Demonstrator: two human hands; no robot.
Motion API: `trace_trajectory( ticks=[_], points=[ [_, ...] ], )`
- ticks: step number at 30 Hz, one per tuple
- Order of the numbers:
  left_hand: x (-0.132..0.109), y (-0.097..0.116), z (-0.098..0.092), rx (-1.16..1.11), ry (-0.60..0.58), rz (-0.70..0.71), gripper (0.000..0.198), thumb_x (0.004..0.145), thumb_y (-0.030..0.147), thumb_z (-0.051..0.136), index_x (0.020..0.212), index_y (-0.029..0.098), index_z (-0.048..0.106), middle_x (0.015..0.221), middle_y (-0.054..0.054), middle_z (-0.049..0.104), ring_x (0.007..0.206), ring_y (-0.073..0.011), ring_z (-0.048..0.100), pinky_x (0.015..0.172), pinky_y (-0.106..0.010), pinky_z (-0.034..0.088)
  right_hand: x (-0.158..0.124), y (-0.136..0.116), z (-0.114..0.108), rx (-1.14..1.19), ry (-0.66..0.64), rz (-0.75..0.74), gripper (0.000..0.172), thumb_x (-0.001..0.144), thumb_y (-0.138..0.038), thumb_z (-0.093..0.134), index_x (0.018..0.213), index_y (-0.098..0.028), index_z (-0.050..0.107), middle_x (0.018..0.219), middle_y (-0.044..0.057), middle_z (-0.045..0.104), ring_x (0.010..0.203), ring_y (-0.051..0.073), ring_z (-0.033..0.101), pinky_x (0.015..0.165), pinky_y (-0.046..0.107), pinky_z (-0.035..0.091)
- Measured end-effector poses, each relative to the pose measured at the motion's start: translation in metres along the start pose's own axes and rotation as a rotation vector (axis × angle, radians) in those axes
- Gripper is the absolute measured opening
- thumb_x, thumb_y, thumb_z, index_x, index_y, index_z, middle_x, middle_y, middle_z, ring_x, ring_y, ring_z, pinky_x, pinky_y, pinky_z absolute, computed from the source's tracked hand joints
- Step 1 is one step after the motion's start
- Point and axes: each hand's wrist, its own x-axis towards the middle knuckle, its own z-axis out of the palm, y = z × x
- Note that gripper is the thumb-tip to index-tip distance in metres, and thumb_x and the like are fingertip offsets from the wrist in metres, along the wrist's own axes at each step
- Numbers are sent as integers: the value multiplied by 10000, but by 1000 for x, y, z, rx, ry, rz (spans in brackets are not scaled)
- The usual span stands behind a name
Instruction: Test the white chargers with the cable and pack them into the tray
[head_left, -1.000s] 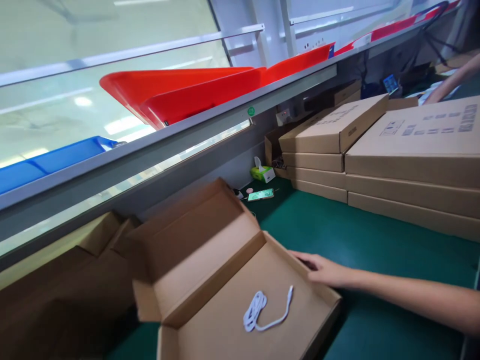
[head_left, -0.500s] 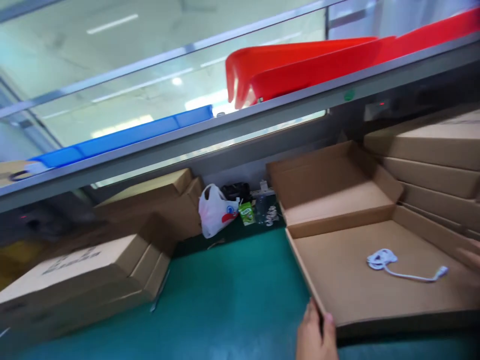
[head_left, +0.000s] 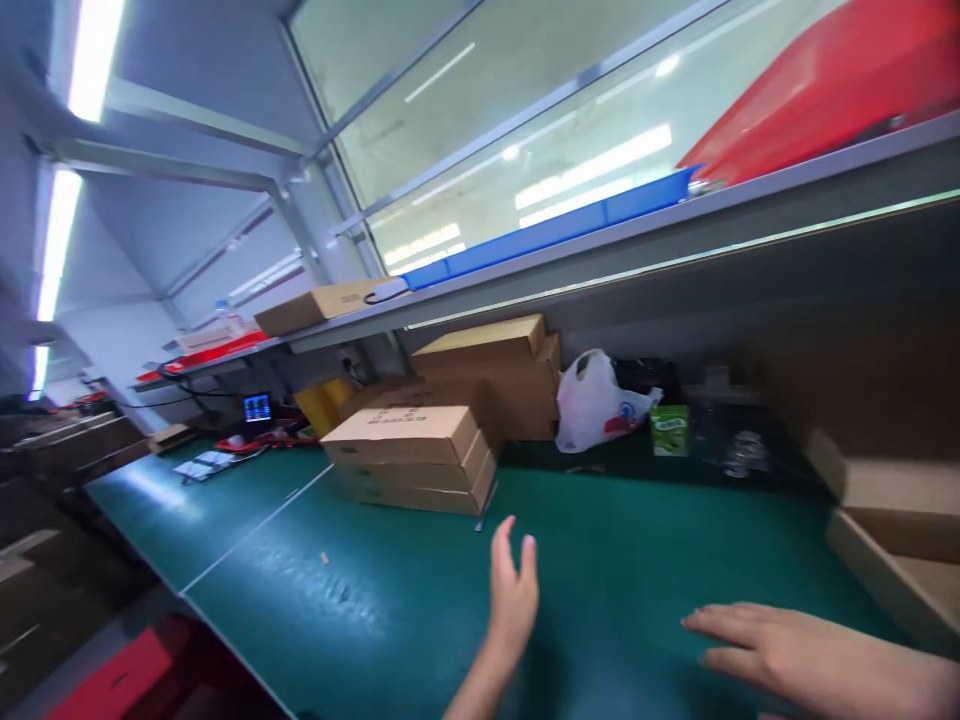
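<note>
My left hand [head_left: 514,590] is raised over the green work surface [head_left: 600,560], its fingers apart and nothing in them. Just beyond it lies a stack of flat cardboard boxes [head_left: 416,450] with a thin strip-like thing at its right corner. My right hand [head_left: 780,645] reaches in from the right, fingers stretched out and holding nothing. Beside that hand, at the right edge, stands an open cardboard box [head_left: 870,565], only partly in view; the inside of it is mostly cut off.
Behind the stack stand more cartons [head_left: 517,390]. A white plastic bag [head_left: 596,405] and a green packet [head_left: 670,430] sit at the back. Overhead runs a shelf [head_left: 570,275] bearing a blue tray [head_left: 540,235] and red bins [head_left: 832,90]. A small lit screen [head_left: 256,407] stands far left.
The view has swung left, so the open box has slid to the right edge and its white cable is out of view. My left hand has let go of the box's side.
</note>
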Motion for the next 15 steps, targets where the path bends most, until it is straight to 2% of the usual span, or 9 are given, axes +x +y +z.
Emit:
trace_trajectory(
  ticks=[2, 3, 6, 8, 11, 15],
  points=[
    [44, -2, -56, -4, 196, -25, 326, 832, 275, 512, 1121, 125, 494, 1181, -132, 529, 1112, -212, 489, 974, -344, 358, 54, -23, -17, -61, -74, -119, 400, 757, -219, 490, 1139, -313, 567, 1270, 15, 490, 1144, 252, 478, 941, 389, 436],
    [65, -1, -84, 1, 282, -36, 301, 844, 263, 501, 1109, 123, 485, 1161, -132, 531, 1105, -209, 491, 968, -342, 362, 83, -33, -26, -101, -67, -160, 388, 761, -208, 482, 1134, -262, 578, 1270, 55, 488, 1145, 268, 473, 941, 408, 428],
    [118, 1, -160, 15, 478, -71, 270, 849, 229, 518, 1090, 114, 479, 1111, -116, 537, 1083, -200, 495, 954, -351, 371, 178, -59, -50, -200, 99, -215, 338, 773, -220, 504, 1090, -158, 605, 1262, 132, 480, 1137, 300, 465, 959, 429, 384],
    [146, -1, -198, 16, 565, -110, 288, 846, 254, 537, 1097, 121, 485, 1106, -96, 538, 1049, -209, 511, 910, -400, 406, 243, -76, -64, -174, 245, -144, 305, 793, -265, 530, 1065, -152, 610, 1241, 122, 494, 1137, 276, 459, 992, 391, 341],
    [178, -8, -236, 2, 649, -188, 302, 852, 318, 533, 1096, 143, 507, 1089, -74, 547, 958, -203, 552, 813, -416, 463, 329, -99, -79, -125, 367, 5, 330, 861, -355, 476, 1100, -144, 559, 1208, 116, 496, 1096, 231, 474, 957, 385, 368],
    [207, -23, -261, -19, 709, -275, 307, 858, 354, 519, 1081, 142, 520, 1049, -68, 563, 886, -183, 575, 754, -381, 490, 411, -117, -76, -48, 461, 340, 329, 886, -357, 459, 1144, -155, 490, 1182, 93, 482, 1035, 213, 496, 872, 430, 422]
  ],
)
